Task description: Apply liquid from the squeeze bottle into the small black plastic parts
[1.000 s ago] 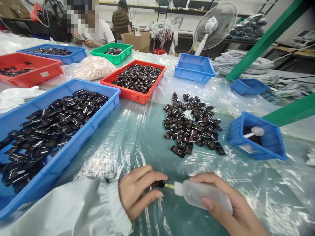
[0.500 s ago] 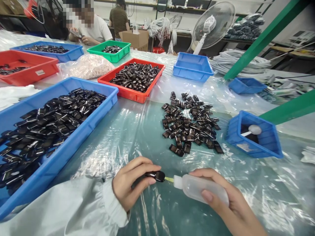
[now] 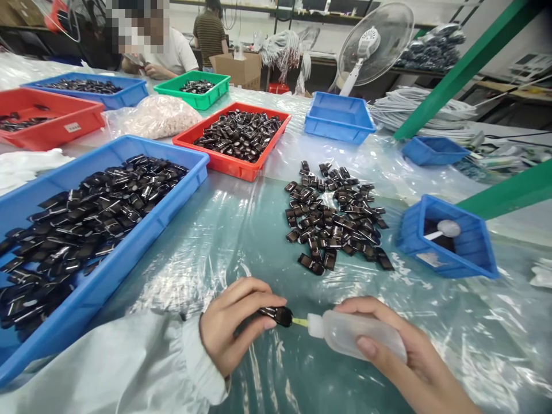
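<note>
My left hand pinches a glossy black piece between thumb and fingers, its rounded end pointing right. My right hand is wrapped round a translucent white squeeze bottle lying sideways, its thin yellowish tip at the rounded end of the black piece. Whether the tip touches or enters the piece is too small to tell. Beyond my hands, a loose pile of black pieces lies on the green, plastic-covered table.
A long blue tray of black pieces is at the left, with a red tray of them behind. To the right stands a small blue bin with a white scoop. A green bar slants nearby. A person sits across the table.
My left hand has moved slightly right and down, and the black piece has turned a little in its fingers. The bottle has shifted slightly right and down with my right hand.
</note>
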### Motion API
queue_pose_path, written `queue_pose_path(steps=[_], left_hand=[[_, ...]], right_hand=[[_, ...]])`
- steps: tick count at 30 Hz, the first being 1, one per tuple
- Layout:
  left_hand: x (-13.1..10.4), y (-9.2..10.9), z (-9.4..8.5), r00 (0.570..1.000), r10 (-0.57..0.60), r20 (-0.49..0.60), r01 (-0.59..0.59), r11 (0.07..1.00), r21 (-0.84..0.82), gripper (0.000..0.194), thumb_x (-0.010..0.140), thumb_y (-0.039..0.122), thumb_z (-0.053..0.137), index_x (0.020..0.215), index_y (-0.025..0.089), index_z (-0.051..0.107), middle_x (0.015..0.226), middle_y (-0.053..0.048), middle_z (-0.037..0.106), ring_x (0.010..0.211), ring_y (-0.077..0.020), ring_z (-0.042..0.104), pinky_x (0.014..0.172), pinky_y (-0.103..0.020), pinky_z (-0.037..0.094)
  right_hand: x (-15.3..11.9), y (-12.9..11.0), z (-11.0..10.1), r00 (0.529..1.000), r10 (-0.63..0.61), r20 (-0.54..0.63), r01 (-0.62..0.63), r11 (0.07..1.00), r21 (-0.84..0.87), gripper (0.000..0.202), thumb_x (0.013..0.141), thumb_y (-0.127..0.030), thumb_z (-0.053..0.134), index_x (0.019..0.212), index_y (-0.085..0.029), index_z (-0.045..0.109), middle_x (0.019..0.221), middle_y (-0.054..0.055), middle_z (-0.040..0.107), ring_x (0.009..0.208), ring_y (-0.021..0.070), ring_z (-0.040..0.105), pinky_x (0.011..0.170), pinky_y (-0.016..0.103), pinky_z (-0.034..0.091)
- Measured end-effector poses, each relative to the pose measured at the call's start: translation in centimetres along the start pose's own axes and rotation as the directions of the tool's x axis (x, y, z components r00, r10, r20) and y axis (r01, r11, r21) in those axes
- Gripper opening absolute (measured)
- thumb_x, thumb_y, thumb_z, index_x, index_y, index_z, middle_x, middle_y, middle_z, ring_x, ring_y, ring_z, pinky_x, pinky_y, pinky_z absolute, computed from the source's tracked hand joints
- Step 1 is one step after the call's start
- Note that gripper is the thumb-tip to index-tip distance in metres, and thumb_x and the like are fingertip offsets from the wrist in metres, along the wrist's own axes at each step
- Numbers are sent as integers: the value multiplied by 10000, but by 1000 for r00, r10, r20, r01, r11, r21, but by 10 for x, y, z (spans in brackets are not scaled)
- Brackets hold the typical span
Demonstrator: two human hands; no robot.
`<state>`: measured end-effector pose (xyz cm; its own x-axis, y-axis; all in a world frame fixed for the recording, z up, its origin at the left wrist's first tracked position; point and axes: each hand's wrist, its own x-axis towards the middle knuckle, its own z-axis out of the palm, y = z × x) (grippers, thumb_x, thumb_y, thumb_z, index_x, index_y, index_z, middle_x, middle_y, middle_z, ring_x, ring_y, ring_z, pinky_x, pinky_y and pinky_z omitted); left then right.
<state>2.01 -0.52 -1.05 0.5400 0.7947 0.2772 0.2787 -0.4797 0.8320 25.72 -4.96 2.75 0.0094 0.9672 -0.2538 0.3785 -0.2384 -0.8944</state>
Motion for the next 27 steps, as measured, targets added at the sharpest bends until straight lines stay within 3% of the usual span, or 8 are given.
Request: queue_pose_path(steps=[7,12,15,19,21,24,26,27], left_hand=[[-1,-5,0,997,-31,-68,34,998,43,261,911,142,460,1132,231,569,1050,-77,571,948,-202,556,808,-332,478],[3,-10,-2,968,-147,-203,154,988,18,222,919,198,433,1100,217,561,1032,-70,589,922,-197,571,773,-327,484],[4,-11,-2,947,-205,-246,207,978,-21,224,925,241,413,1090,213,563,1034,-59,602,930,-197,570,754,-313,480],[4,-12,-1,943,-231,-240,231,973,-30,230,922,261,410,1083,214,567,1023,-52,611,920,-199,575,753,-314,470],[5,-11,-1,946,-226,-232,225,974,-30,228,921,259,405,1078,213,564,999,-50,610,873,-192,581,736,-311,465],[5,-10,-1,953,-203,-225,200,979,-38,221,922,245,398,1067,209,561,975,-49,608,832,-182,575,719,-301,457],[6,-9,-1,960,-179,-215,174,984,-42,215,922,228,402,1065,207,560,977,-51,606,847,-182,567,724,-297,449],[5,-9,0,966,-162,-201,157,987,-41,212,921,219,406,1067,207,560,975,-51,606,861,-185,564,734,-298,446]], right_hand=[[5,11,-14,997,-71,2,71,994,-82,263,810,-507,539,992,-335,619,926,21,685,757,213,658,510,243,522],[19,21,-32,989,-145,36,148,982,-113,348,848,-442,524,1182,-352,567,1224,43,628,1036,249,632,767,316,562],[26,24,-28,980,-196,-43,192,978,-77,349,808,-418,590,1136,-300,588,1228,72,621,1088,258,598,888,385,503],[30,30,-19,973,-218,-68,211,972,-99,323,802,-375,619,1097,-290,520,1190,77,609,1089,241,573,894,397,483],[26,32,-20,931,-317,-180,286,941,-182,370,770,-377,658,1093,-286,504,1117,75,600,1001,235,586,826,361,503],[14,28,-21,757,-531,-381,434,844,-315,233,791,-376,633,978,-282,528,878,27,540,818,200,550,712,296,494],[6,21,-16,739,-605,-297,503,788,-355,86,858,-332,554,931,-287,553,764,4,520,760,186,541,665,269,490],[3,17,-9,760,-638,-119,555,734,-391,120,875,-289,537,992,-286,566,726,-5,533,714,173,550,644,260,493]])
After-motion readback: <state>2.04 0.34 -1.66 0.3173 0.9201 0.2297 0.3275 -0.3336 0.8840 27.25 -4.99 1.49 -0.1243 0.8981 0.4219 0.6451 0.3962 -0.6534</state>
